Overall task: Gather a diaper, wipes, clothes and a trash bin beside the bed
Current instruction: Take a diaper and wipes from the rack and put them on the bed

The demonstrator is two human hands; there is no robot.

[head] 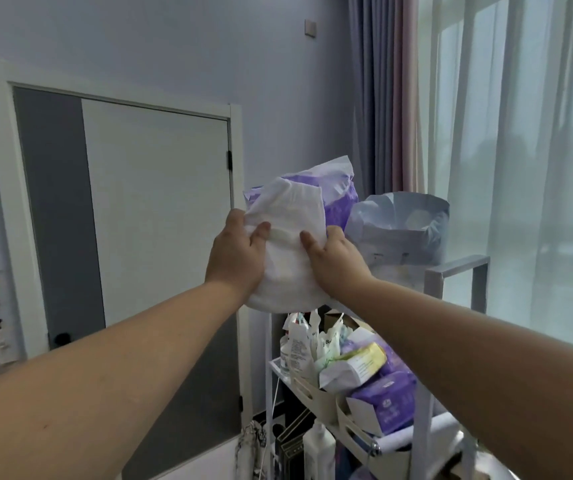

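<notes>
Holding white diaper (290, 244) at chest height, both hands clamped on it: left hand (238, 252) grips left edge, right hand (335, 259) grips right edge, thumbs on front face. Diaper sits clear of purple diaper pack (338, 192) behind it, on top tier of storage cart (458, 271). Wipes pack (354, 367) lies untouched in cart's middle tier. Judgement: diaper retrieved; wipes, clothes, trash bin remain. Bed, bin, clothes not in view.
</notes>
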